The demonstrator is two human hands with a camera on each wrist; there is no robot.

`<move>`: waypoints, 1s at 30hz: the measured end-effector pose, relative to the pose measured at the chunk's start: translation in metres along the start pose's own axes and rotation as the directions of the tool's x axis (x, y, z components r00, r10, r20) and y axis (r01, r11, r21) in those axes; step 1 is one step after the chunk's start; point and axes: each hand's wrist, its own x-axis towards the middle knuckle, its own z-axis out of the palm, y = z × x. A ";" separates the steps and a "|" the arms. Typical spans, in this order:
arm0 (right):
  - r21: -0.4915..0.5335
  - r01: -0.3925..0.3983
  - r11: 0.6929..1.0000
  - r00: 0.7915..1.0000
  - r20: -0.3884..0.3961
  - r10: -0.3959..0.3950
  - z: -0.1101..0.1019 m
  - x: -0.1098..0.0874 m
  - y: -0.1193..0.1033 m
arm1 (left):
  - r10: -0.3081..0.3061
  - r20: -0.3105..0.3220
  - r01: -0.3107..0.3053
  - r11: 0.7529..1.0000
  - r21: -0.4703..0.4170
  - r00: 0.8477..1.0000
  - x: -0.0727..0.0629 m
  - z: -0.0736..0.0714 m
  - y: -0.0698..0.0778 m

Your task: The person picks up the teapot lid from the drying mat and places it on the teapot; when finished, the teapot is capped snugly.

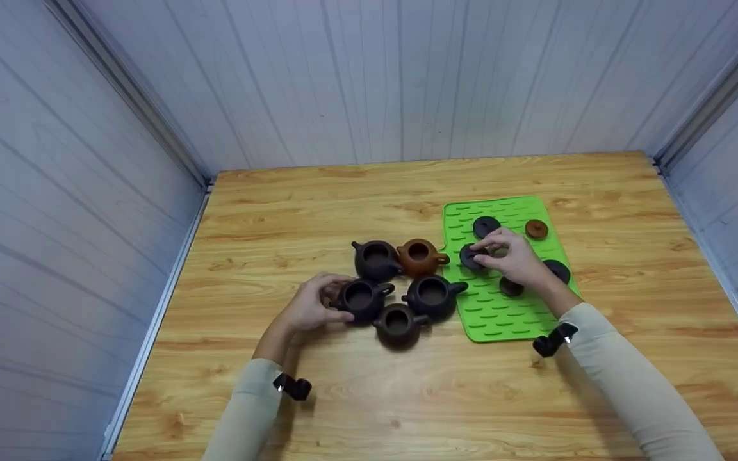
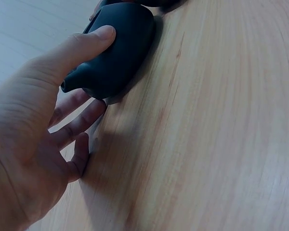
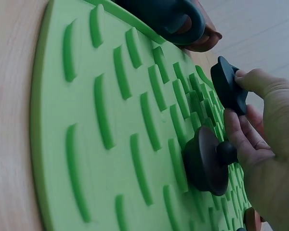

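My left hand [image 1: 311,304] grips a black lidless teapot [image 1: 361,301] at its spout end. In the left wrist view the thumb lies on the side of that teapot [image 2: 123,45], and the fingers reach around the far side near the spout. My right hand [image 1: 515,259] pinches a black teapot lid [image 1: 471,257] over the green mat [image 1: 491,323]. The right wrist view shows the lid [image 3: 227,85] tilted between thumb and fingers, seemingly clear of the mat. Close below it a dark brown lid [image 3: 207,161] with a round knob rests on the mat.
Around the gripped teapot stand other lidless teapots: black [image 1: 375,261], orange-brown [image 1: 419,257], another black [image 1: 434,298] and dark brown [image 1: 399,326]. More lids lie on the mat: black [image 1: 486,226], orange-brown [image 1: 536,228] and black [image 1: 557,271]. Pale walls [image 1: 369,83] enclose the wooden table [image 1: 369,403].
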 end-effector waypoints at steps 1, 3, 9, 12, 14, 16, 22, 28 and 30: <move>0.001 0.004 1.000 1.000 0.002 -0.004 0.001 0.000 -0.001 | -0.001 0.001 0.001 1.000 -0.004 1.000 0.000 0.000 0.000; 0.009 0.006 1.000 1.000 0.006 -0.006 0.002 -0.001 -0.004 | -0.010 0.003 0.010 1.000 -0.009 1.000 0.000 -0.001 0.000; 0.010 -0.009 1.000 1.000 0.004 0.009 0.005 -0.001 -0.008 | -0.024 0.014 0.025 1.000 -0.008 1.000 0.000 -0.002 0.002; 0.015 -0.012 1.000 1.000 -0.002 0.012 0.007 -0.001 -0.011 | -0.024 0.020 0.024 1.000 -0.008 1.000 0.002 -0.003 0.003; 0.021 -0.007 1.000 1.000 -0.003 0.007 0.009 -0.002 -0.015 | -0.025 0.023 0.025 1.000 -0.006 0.999 0.002 -0.003 0.004; 0.027 0.002 1.000 1.000 -0.005 -0.002 0.011 -0.001 -0.018 | -0.026 0.028 0.026 1.000 -0.005 0.999 0.003 -0.004 0.004; 0.048 0.046 0.998 0.999 -0.004 -0.045 0.018 0.001 -0.029 | -0.025 0.031 0.024 1.000 0.005 0.999 0.002 -0.005 0.003; 0.056 0.073 0.996 0.997 0.018 -0.074 0.024 0.005 -0.039 | -0.016 0.039 0.016 1.000 0.008 0.999 0.004 -0.003 0.003; 0.060 0.075 0.995 0.997 0.026 -0.076 0.026 0.006 -0.042 | -0.010 0.041 0.010 1.000 0.002 0.999 0.005 -0.002 0.003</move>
